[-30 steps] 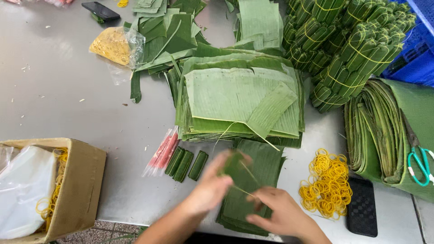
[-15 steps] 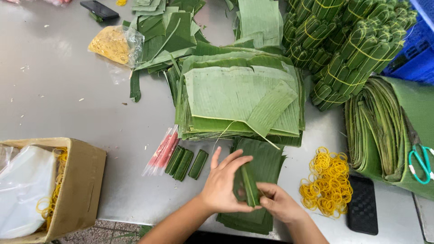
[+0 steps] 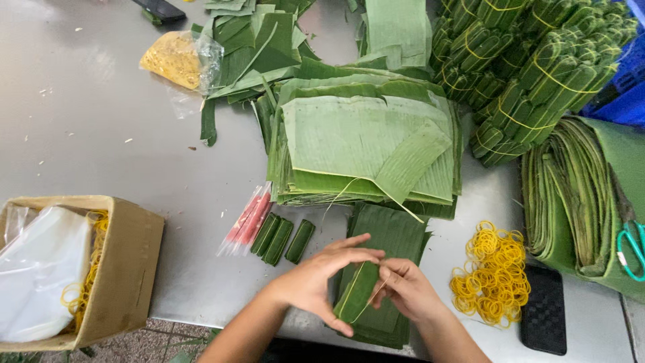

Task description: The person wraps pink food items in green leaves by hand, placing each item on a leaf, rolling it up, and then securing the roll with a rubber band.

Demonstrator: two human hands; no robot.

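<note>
Green leaf roll (image 3: 357,300), tilted, hand-held

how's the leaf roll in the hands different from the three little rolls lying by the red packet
The roll being held is gripped by the left hand and right hand above a leaf stack; the three small rolls lie loose on the table. The held one looks larger and lighter green. All are folded green leaf.

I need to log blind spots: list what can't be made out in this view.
Head view only:
- Cardboard box contents: covered by white plastic, cut off at the left edge.
- Scissors: cut by the right edge.
- Folded leaf: partly hidden by left hand and right hand.
</note>
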